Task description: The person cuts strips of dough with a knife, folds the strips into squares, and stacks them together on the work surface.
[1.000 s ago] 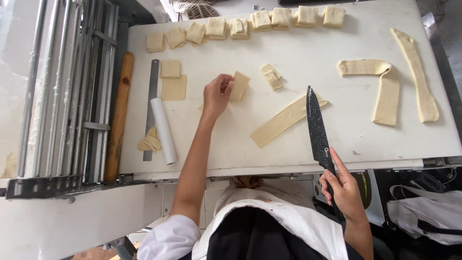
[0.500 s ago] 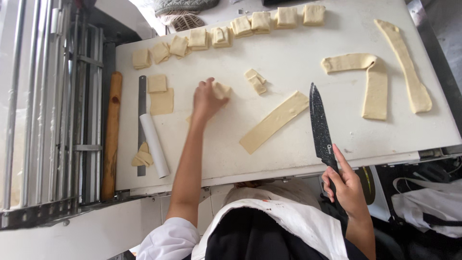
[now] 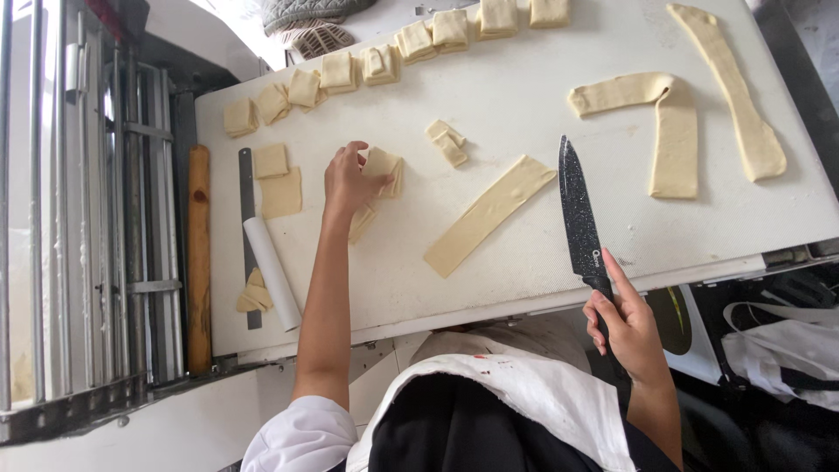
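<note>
My left hand (image 3: 350, 179) rests on the white work surface (image 3: 524, 105) with its fingers on a small folded dough piece (image 3: 384, 163); another dough piece lies partly under the wrist (image 3: 360, 223). My right hand (image 3: 622, 325) grips the handle of a black speckled knife (image 3: 578, 214), blade pointing away, near the table's front edge. A long dough strip (image 3: 489, 214) lies diagonally between the two hands. Two small cut bits of dough (image 3: 447, 142) sit just beyond it.
A row of several folded dough squares (image 3: 384, 61) lines the far edge. Longer dough strips (image 3: 677, 122) lie at the right. At the left are a metal ruler (image 3: 247, 188), a white roll (image 3: 272, 273), a wooden rolling pin (image 3: 199, 253) and metal rollers (image 3: 87, 218).
My left hand has carried the folded dough piece leftward across the surface. The knife in my right hand stays in about the same place.
</note>
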